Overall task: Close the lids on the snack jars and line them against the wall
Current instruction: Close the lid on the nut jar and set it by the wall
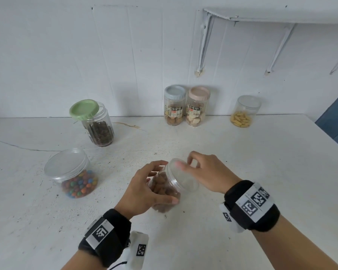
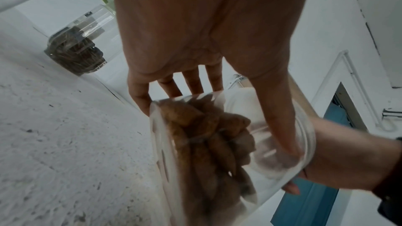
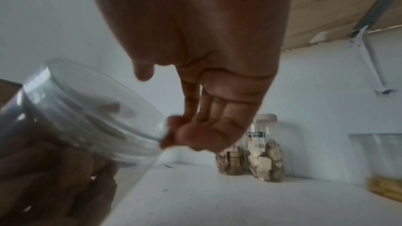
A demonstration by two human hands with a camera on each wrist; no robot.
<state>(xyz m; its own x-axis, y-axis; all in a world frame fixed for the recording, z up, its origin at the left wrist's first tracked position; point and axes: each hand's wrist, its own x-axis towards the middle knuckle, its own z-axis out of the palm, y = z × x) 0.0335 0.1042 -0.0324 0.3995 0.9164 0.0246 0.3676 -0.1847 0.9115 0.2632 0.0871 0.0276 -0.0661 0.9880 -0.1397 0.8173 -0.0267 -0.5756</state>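
A clear jar of brown snacks (image 1: 164, 190) is tilted to the right above the table, and my left hand (image 1: 154, 184) grips its body. Its clear lid (image 1: 183, 176) sits over the mouth, with my right hand (image 1: 201, 168) curled round the rim. The left wrist view shows that jar (image 2: 206, 152) held between thumb and fingers. In the right wrist view my fingertips (image 3: 176, 131) pinch the lid's edge (image 3: 97, 109). A jar of dark snacks (image 1: 101, 129) carries a green lid (image 1: 84, 109) lying askew. The candy jar (image 1: 78, 180) has a clear lid resting on it.
Three jars stand against the back wall: one with a blue-grey lid (image 1: 174, 105), one with a pink lid (image 1: 197, 106), and a clear one with yellow snacks (image 1: 244, 112). The white table (image 1: 242, 152) ends at the right edge. A shelf on brackets (image 1: 281, 16) hangs above.
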